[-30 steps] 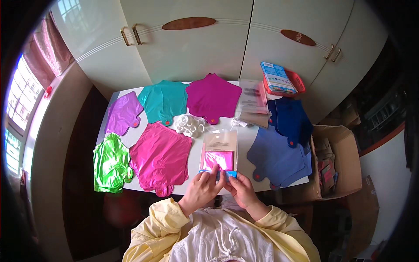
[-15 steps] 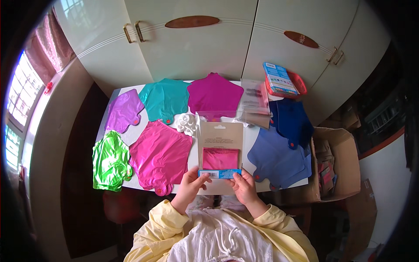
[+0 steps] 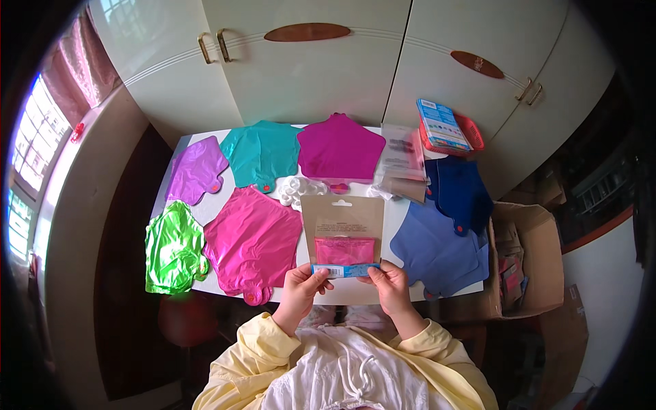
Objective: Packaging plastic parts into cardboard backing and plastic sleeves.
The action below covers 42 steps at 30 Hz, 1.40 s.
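Package (image 3: 344,229) has tilted upward, held in both hands (image 3: 298,290).

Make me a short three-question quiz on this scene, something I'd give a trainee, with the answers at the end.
1. Multiple choice: which edge of the packet do the left hand and right hand hold?
a) the edge farthest from the person
b) the edge nearest the person
c) the left side only

2. True or false: the open cardboard box stands at the right end of the white table.

3. Fill in the colour: the shiny sheet at the table's front left corner is ____.

Key: 1. b; 2. True; 3. Green.
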{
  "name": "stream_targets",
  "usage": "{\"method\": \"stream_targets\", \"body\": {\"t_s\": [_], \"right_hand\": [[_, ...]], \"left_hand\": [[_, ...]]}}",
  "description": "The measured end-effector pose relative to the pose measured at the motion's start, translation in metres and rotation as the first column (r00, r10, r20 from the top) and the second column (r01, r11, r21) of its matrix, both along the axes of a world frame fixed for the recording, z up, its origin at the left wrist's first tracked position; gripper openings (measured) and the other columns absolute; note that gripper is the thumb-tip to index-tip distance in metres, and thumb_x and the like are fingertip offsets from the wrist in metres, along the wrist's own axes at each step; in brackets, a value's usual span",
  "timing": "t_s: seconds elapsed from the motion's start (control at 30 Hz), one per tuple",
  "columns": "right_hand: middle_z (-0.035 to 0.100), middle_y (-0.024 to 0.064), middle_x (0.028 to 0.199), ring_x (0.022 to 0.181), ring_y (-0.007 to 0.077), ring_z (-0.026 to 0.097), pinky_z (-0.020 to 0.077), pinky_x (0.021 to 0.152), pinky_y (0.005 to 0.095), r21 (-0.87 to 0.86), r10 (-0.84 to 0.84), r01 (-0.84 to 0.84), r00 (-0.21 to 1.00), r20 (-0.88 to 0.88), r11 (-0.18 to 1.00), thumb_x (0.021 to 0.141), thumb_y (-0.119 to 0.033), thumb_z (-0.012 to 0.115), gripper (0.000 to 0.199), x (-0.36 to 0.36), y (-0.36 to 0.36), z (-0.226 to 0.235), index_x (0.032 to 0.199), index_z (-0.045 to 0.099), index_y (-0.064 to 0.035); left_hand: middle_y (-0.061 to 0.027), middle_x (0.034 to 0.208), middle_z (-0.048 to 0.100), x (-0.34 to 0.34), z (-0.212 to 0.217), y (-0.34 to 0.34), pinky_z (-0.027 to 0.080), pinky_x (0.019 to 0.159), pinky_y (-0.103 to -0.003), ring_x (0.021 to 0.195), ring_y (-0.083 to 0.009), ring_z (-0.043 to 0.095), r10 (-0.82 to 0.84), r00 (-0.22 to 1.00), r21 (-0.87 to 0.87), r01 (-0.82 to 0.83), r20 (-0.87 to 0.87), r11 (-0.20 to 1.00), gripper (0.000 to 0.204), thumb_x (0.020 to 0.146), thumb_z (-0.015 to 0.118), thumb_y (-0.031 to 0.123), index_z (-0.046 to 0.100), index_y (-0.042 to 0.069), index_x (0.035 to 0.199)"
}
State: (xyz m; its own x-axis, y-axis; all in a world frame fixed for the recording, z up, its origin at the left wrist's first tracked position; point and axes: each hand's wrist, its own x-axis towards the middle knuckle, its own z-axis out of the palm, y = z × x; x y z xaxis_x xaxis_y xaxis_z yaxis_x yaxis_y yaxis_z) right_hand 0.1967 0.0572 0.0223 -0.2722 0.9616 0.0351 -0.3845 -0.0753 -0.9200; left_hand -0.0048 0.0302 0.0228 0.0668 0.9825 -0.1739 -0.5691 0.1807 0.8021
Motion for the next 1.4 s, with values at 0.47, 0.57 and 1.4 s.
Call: {"method": "stream_targets", "body": {"t_s": [0.47,0.57,1.4], "right_hand": [[0.067,0.0083,0.080,0.067,0.0163,0.067,0.0554,0.064,0.0271,0.034,-0.161,0.158,0.979,0.125,0.987,0.094,-0.015,0.057,0.015,-0.009,-0.001,0.006,0.092,0.056,-0.0004],[0.067,0.0078,0.080,0.068,0.0159,0.067,0.0553,0.066,0.0269,0.016,-0.116,0.115,0.981,0.155,0.993,0.093,-0.015,0.059,0.015,-0.005,0.001,0.006,0.091,0.055,-0.0011],[0.061,0.0041,0.112,0.095,0.0115,0.059,0.0479,0.082,0.0262,0.044,0.180,-0.176,0.974,-0.136,0.983,0.091,-0.025,0.063,0.036,0.027,0.018,-0.011,0.120,0.055,-0.0039]], "left_hand": [[-0.0088,0.072,0.068,0.009,0.004,-0.002,0.044,0.048,-0.022,0.056,-0.0105,0.061,0.111,0.979,0.023,-0.108,-0.170,0.994,0.018,0.091,0.063,0.019,0.062,0.002,0.084],[-0.0094,0.069,0.068,0.009,0.003,-0.002,0.044,0.047,-0.022,0.055,-0.0107,0.060,0.128,0.975,0.012,-0.128,-0.182,0.992,0.019,0.090,0.065,0.020,0.061,0.003,0.080],[-0.0056,0.081,0.067,0.004,-0.011,-0.007,0.050,0.068,-0.025,0.071,-0.0123,0.064,0.225,0.971,0.180,-0.208,-0.076,0.961,0.009,0.086,0.066,0.005,0.060,0.000,0.092]]}}
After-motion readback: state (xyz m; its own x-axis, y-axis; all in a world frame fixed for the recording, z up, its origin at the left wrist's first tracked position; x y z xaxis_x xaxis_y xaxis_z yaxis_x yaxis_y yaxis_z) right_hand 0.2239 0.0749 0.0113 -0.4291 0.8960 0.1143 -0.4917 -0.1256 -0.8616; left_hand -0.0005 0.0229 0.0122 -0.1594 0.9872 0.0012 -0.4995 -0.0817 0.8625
